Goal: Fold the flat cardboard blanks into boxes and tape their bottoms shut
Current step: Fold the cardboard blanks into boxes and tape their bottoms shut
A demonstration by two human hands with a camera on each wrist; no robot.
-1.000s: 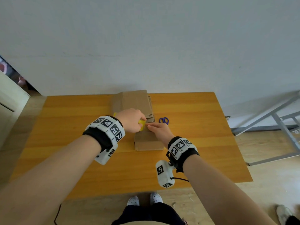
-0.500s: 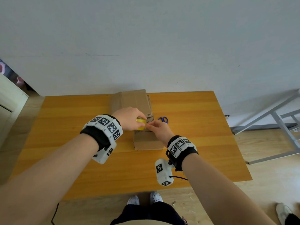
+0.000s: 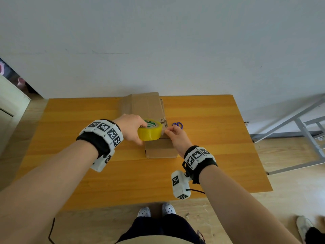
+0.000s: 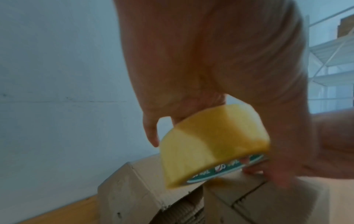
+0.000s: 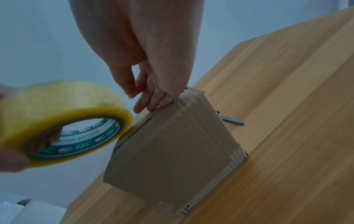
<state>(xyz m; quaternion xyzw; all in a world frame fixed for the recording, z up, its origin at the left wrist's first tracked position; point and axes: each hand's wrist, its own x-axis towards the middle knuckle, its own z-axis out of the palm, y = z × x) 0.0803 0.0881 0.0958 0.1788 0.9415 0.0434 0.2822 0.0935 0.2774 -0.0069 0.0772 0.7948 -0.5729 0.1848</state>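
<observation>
My left hand (image 3: 134, 129) grips a yellow tape roll (image 3: 149, 132) and holds it tilted just above the folded cardboard box (image 3: 161, 149), with fingers through its green-printed core (image 5: 80, 136). My right hand (image 3: 167, 132) sits right beside the roll, thumb and forefinger pinched together at its right edge as if on the tape end. The clear tape itself does not show. In the right wrist view its fingertips (image 5: 147, 106) touch the box's (image 5: 172, 151) top far edge. The left wrist view is blurred, with the roll (image 4: 210, 144) over the box (image 4: 268, 200).
A stack of flat cardboard blanks (image 3: 145, 104) lies behind the box at the table's far edge. Blue-handled scissors (image 3: 178, 124) lie right of the box. The wooden table (image 3: 79, 120) stands against a white wall, with a grey metal frame (image 3: 299, 124) on the floor to the right.
My left hand has lifted the tape roll off the box top and tilted it into view. My right hand has risen a little and stays at the roll's right edge.
</observation>
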